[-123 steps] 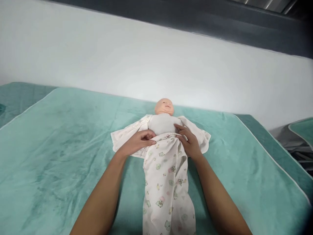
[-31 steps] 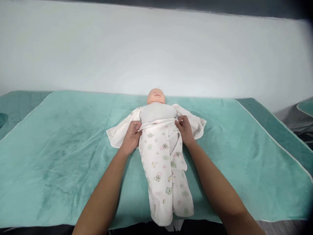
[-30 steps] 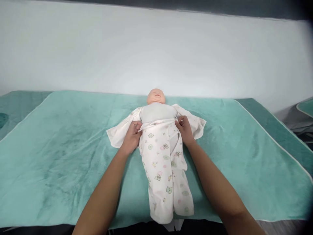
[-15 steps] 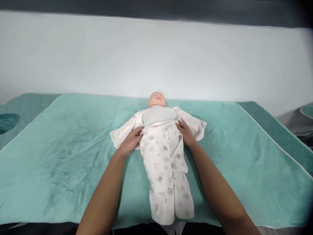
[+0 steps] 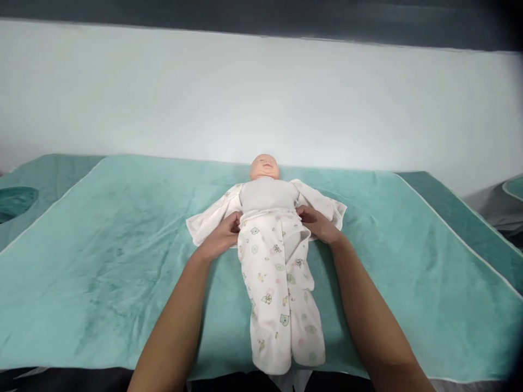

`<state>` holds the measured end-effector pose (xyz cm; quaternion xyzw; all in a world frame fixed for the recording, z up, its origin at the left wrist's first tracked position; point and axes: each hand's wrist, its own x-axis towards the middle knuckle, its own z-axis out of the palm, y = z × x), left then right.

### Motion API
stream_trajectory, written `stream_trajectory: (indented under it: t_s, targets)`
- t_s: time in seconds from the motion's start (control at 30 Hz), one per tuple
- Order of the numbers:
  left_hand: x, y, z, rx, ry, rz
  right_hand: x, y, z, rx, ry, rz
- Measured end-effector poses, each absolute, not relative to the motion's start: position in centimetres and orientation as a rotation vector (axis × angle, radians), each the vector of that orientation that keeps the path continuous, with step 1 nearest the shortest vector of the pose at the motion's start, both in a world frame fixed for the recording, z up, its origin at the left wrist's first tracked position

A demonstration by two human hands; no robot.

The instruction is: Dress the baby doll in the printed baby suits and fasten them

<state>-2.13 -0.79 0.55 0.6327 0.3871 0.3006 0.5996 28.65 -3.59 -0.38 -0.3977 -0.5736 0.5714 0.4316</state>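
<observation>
A baby doll [image 5: 264,166] lies on its back with its head away from me. Its grey cloth torso [image 5: 269,195] is bare at the chest, and an open white baby jacket [image 5: 212,214] spreads out on both sides. White baby pants [image 5: 265,277] with a small animal print cover the legs, the waistband bunched at the belly. My left hand [image 5: 222,235] is closed at the left side of that waistband. On the right side, the curled fingers of my right hand [image 5: 321,223] grip the waistband too; both sets of fingertips are partly hidden.
A green plush cover [image 5: 122,261] with white piping lies under the doll on the table. Behind it rises a white wall [image 5: 261,98]. Darker green cloth [image 5: 457,212] borders the right side, with a grey item [image 5: 506,207] beyond it.
Both hands keep to the waistband at the doll's sides. My right hand has turned, its fingers curling further under the edge, and the waistband sits a little lower.
</observation>
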Motion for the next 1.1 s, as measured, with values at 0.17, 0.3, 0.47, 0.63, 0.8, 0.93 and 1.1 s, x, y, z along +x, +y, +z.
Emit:
stream_trajectory:
  t_s: [0.17, 0.3, 0.47, 0.63, 0.8, 0.93, 1.1]
  targets:
    - [-0.8, -0.8, -0.5, 1.408, 1.025, 0.855, 27.9, -2.9, -1.4, -1.035, -1.458, 1.254]
    - [-0.1, -0.5, -1.3, 1.381, 1.043, 1.000, 26.7, -2.5, -2.0, -1.113, -1.387, 1.101]
    - [0.2, -0.4, -1.9, 1.374, 1.004, 1.063, 25.8, -2.3, -2.3, -1.118, -1.262, 1.058]
    - [0.2, -0.2, -2.2, 1.354, 0.971, 1.030, 25.5, -2.0, -2.3, -1.117, -1.226, 1.060]
    - [0.0, -0.1, -2.1, 1.380, 0.978, 1.054, 25.7, -1.9, -2.5, -1.061, -1.240, 1.069]
    - [-0.4, -0.4, -1.3, 1.415, 1.061, 1.115, 26.2, -2.4, -2.2, -1.100, -1.336, 0.958]
    - [-1.0, -0.4, -0.2, 1.523, 0.912, 1.220, 26.7, -3.4, -0.9, -1.071, -1.551, 0.635]
